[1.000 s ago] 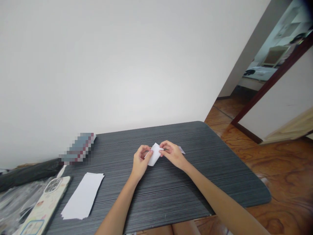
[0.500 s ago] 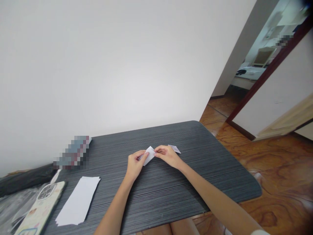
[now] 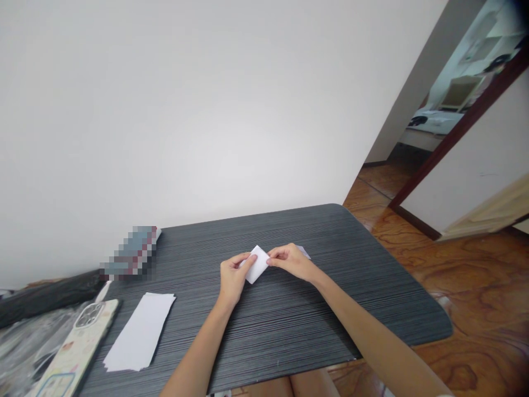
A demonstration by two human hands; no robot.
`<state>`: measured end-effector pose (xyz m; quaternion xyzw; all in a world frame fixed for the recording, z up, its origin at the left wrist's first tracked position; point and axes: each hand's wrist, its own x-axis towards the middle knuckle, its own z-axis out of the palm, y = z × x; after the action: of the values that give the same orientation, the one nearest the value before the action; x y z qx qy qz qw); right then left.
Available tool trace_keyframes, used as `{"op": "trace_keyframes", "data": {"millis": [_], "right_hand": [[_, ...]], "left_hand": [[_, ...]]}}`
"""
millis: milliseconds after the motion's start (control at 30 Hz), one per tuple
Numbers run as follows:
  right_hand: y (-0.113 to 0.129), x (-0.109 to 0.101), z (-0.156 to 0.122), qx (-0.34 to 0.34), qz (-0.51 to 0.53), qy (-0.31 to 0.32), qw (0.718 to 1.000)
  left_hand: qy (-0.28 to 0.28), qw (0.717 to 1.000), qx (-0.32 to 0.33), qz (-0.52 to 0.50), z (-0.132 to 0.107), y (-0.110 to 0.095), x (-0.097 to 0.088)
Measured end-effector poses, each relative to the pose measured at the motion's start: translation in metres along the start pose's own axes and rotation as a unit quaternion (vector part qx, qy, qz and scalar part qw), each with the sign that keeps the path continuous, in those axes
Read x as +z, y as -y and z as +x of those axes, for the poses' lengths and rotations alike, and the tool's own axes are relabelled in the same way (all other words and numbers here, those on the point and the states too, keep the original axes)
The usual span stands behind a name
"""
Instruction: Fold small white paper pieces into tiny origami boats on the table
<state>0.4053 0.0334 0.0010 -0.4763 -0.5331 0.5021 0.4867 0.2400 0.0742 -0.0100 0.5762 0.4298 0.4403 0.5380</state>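
A small folded white paper (image 3: 258,267) is held up over the dark wood-grain table (image 3: 256,336). My left hand (image 3: 235,275) pinches its left side, the thumb lying on the front face. With thumb and fingertips, my right hand (image 3: 291,261) grips the right corner of the same paper. Behind the right hand lies another small piece of white paper (image 3: 303,252), partly hidden by that hand. To the left on the table rests a stack of white paper sheets (image 3: 140,332), slightly uneven at its edges.
A phone in a patterned case (image 3: 76,350) lies at the table's left, beside clear plastic wrapping (image 3: 28,342) and a long black bundle (image 3: 49,298). A blurred-out item (image 3: 134,251) sits near the wall (image 3: 231,110). Past the table's right edge is a glossy wooden floor (image 3: 467,292).
The view has shifted slightly, so things appear a little to the right. In my hands, the folded paper now shows more of its face; both hands keep their hold.
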Motion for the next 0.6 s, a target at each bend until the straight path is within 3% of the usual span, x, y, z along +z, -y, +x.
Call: {"op": "trace_keyframes", "data": {"millis": [300,600], "right_hand": [[0.000,0.001,-0.002,-0.028,-0.082,-0.031,0.996],[0.004,0.002,-0.004,-0.068,-0.113,-0.023,0.991]], "left_hand": [[0.059,0.997,0.015,-0.035,-0.004,-0.016,0.002],[0.014,0.999,0.024,0.040,-0.004,-0.015,0.003]]}}
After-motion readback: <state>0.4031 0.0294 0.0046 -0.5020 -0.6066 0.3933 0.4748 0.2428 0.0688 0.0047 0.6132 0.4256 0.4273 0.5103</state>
